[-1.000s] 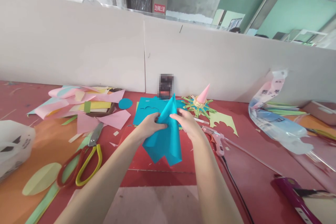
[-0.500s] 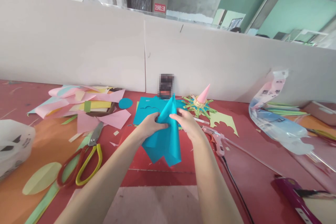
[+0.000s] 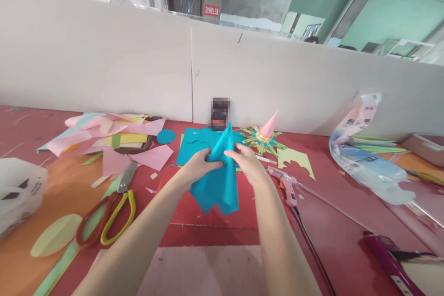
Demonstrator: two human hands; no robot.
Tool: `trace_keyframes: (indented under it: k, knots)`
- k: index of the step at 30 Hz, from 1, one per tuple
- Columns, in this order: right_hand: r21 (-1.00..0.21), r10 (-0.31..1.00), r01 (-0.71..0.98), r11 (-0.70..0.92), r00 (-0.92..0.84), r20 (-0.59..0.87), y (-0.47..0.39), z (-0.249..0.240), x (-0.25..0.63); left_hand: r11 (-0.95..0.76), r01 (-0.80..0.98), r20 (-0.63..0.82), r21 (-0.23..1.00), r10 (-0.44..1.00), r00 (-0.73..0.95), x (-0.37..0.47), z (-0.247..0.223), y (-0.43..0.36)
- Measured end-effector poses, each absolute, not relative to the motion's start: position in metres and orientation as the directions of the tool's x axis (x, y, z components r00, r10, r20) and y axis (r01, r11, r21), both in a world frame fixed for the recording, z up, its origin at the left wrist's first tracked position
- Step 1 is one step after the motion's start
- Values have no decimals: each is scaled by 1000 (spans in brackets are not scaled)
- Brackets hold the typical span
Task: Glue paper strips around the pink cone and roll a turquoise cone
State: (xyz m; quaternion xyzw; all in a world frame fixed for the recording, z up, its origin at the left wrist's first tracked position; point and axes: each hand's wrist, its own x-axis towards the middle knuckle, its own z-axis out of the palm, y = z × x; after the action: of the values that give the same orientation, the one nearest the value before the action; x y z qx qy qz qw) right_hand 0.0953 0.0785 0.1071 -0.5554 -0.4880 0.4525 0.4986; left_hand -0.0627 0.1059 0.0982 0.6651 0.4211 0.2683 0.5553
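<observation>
A sheet of blue paper (image 3: pixel 213 192), curled into a cone with its point upward, is held between my two hands above the red table. My left hand (image 3: pixel 200 165) grips its left side, thumb in front. On the right side my right hand (image 3: pixel 244 159) pinches the curled edge, thumb against the front. The lower end of the paper flares out with jagged corners. Behind it lies another blue sheet (image 3: pixel 190 141) with a scalloped cutout. To the right stands a pink paper cone (image 3: pixel 269 126) in a woven paper ring with green strips spread round it.
Scissors (image 3: pixel 125 185) with red and yellow handles lie at left, near pink paper scraps (image 3: pixel 154 157) and a blue disc (image 3: pixel 166 136). A pink glue gun (image 3: pixel 286 187) trails its cord at right. A plastic bag (image 3: pixel 367 162) and a purple device (image 3: pixel 385 254) lie further right.
The flared lower end of the blue paper has lifted and narrowed slightly. Both hands stay in nearly the same place, gripping it as before.
</observation>
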Motion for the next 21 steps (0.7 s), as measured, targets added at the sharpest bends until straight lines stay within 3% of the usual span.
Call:
trace_keyframes:
  k: [9,21]
  knots:
    - [-998,947,-65,15,321,-7,82,110,100,-142,281,-63,949,790,610,-78,96,119]
    - [-991,944,-123,50,330,7,79,114,97,-95,227,-41,969,848,528,-81,106,118]
